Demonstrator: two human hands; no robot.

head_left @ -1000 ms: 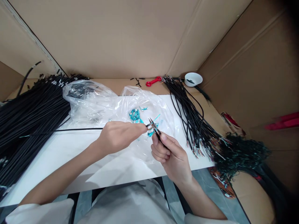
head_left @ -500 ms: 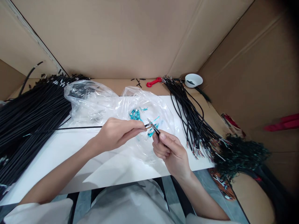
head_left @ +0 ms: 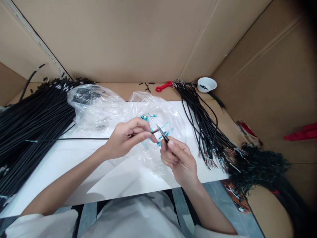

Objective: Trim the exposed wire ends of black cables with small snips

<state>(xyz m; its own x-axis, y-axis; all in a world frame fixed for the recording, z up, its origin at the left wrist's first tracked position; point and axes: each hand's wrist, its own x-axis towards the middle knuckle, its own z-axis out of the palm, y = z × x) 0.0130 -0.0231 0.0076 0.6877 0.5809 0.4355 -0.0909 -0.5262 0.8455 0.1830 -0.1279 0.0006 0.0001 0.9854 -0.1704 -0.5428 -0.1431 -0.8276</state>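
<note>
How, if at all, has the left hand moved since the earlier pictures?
Yes, upward in the picture: the left hand now hides more of the heaped teal pieces.

On my distant view, I saw one thin black cable [head_left: 84, 138], running almost straight leftward from the left hand [head_left: 122, 138]. Its short brownish end stuck out, close at the metal blades of a pointed, dark-handled tool [head_left: 162, 133]. This tool slanted in the right hand [head_left: 180, 158], points upward-left; their opening I could not tell.
</note>
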